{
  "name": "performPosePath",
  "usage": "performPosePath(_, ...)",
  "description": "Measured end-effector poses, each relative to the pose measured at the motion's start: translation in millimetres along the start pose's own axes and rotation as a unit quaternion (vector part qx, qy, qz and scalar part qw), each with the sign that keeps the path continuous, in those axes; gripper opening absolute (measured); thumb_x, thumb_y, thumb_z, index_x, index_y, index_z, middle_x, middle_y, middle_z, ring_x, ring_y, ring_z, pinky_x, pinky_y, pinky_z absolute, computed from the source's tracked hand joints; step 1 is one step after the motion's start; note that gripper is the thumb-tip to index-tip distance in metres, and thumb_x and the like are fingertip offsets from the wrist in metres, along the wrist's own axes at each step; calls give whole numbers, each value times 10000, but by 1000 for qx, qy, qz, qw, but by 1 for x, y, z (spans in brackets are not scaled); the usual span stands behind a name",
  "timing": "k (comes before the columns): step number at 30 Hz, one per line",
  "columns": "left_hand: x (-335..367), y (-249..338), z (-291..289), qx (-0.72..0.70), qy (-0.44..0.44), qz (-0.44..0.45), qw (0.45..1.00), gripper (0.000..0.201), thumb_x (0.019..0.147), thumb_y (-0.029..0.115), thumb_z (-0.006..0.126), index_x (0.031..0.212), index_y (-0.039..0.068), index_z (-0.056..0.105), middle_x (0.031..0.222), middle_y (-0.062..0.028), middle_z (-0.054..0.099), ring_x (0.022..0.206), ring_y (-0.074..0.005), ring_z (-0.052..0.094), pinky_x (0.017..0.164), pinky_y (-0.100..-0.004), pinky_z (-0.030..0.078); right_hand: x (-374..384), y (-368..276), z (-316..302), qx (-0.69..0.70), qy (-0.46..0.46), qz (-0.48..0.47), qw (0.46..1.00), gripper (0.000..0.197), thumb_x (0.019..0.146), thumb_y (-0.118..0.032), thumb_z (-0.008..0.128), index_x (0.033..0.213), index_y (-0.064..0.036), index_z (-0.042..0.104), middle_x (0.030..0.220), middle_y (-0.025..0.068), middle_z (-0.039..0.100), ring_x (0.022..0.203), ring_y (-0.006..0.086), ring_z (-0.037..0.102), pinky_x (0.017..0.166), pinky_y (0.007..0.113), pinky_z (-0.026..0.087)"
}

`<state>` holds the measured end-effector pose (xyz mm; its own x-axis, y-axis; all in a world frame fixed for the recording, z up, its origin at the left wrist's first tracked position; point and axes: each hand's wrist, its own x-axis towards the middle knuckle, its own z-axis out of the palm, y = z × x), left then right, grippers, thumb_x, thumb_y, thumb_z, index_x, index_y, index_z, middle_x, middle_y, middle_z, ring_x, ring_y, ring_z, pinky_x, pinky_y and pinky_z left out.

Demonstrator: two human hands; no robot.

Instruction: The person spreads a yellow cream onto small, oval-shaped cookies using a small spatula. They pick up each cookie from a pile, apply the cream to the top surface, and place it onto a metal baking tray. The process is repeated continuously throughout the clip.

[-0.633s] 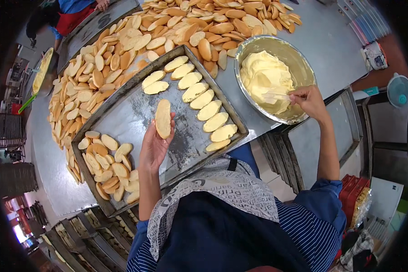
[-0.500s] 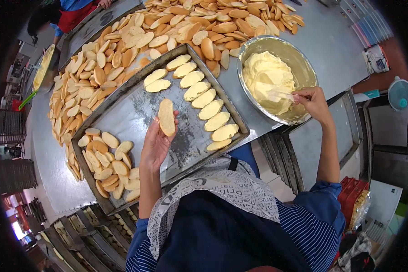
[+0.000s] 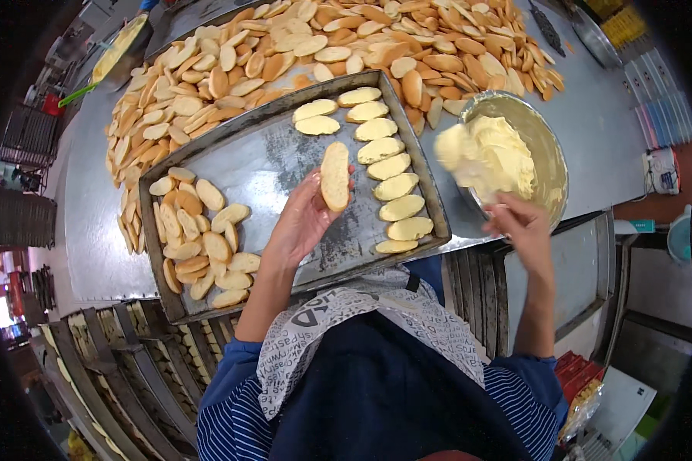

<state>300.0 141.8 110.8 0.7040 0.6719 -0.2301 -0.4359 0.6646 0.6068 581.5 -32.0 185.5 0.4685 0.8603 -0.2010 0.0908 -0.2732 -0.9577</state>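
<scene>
Over a dark metal baking tray point(image 3: 261, 180), my left hand point(image 3: 304, 219) grips a plain oval bread slice point(image 3: 335, 177), cut face up. At the rim of a steel bowl point(image 3: 552, 157) of pale yellow cream point(image 3: 506, 154), my right hand point(image 3: 519, 223) is closed on a spreader, blurred by motion, with a large lump of cream point(image 3: 457, 147) on its end. Cream-coated slices point(image 3: 392, 165) line the tray's right side, and two more lie beside that row. Plain slices point(image 3: 207, 238) are heaped in the tray's left end.
A big pile of bread slices point(image 3: 346, 46) covers the far part of the metal table point(image 3: 600, 154). Another bowl point(image 3: 123, 54) with a green-handled tool stands at far left. Stacked trays point(image 3: 131, 369) fill the lower left; another tray point(image 3: 553, 269) lies below the table edge at right.
My right hand has lifted the spreader with a lump of cream from the bowl, toward the left. The left hand still holds the plain slice. The whole view has shifted.
</scene>
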Motion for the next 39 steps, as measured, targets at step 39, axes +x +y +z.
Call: performPosePath(39,-25,35,-24,-18,65,144,987,440,932,204,536,1318,76,369,1286,-126,505,1110,-172,545,915,-291,493,13,-2,123,-354,40,-528,771,566,543,26,573,1059,-172,700,875,23,616,676,196,575,567,317,426)
